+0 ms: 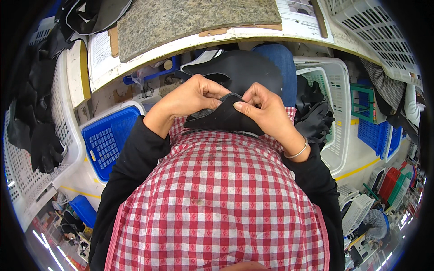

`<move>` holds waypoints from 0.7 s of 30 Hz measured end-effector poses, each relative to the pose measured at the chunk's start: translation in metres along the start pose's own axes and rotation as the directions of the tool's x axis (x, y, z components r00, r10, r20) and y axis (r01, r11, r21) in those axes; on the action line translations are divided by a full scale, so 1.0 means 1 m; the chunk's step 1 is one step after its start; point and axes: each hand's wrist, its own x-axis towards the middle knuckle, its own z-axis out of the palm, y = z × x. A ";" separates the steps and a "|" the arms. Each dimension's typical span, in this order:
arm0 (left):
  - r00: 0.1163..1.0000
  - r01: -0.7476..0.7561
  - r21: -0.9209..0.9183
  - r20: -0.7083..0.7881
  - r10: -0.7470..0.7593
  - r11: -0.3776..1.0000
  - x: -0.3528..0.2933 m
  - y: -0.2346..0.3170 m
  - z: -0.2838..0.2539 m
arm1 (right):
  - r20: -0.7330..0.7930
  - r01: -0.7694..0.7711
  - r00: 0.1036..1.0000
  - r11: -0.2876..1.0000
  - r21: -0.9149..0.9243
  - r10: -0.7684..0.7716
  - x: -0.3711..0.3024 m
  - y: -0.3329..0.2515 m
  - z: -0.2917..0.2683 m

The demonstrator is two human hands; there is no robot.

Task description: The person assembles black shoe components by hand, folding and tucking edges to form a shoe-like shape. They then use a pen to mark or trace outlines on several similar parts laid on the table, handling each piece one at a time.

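Observation:
A black leather-like piece (230, 116) is held over my lap, its top edge folded and pinched between both hands. My left hand (196, 95) grips that edge with thumb and fingers from the left. On the other side, the thumb and curled fingers of my right hand (264, 107) press the same edge, close to the left fingertips. Beneath and beyond the hands, a larger black sheet (248, 67) lies across my lap. The underside of the held piece looks dark grey where it curls open. Fingertips behind the fold are partly hidden.
A worktable with a granite slab (194, 25) stands ahead. At left are a blue basket (110, 144) and a white crate (63, 135) with black pieces. At right, a white bin (339, 113) holds more black pieces (314, 110). A white basket (379, 34) sits at the table's right end.

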 end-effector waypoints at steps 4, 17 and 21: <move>1.000 -0.016 -0.007 0.015 0.017 1.000 0.000 -0.004 0.000 | -0.007 -0.030 1.000 1.000 0.000 0.030 0.000 -0.003 0.002; 0.990 -0.007 -0.102 -0.139 -0.008 0.995 0.001 -0.003 0.018 | 0.056 -0.146 0.989 0.983 0.108 0.140 0.002 -0.004 -0.008; 0.971 -0.014 -0.080 -0.240 -0.005 0.997 -0.006 -0.005 0.023 | -0.074 -0.289 0.950 0.944 0.156 0.303 0.020 -0.028 -0.067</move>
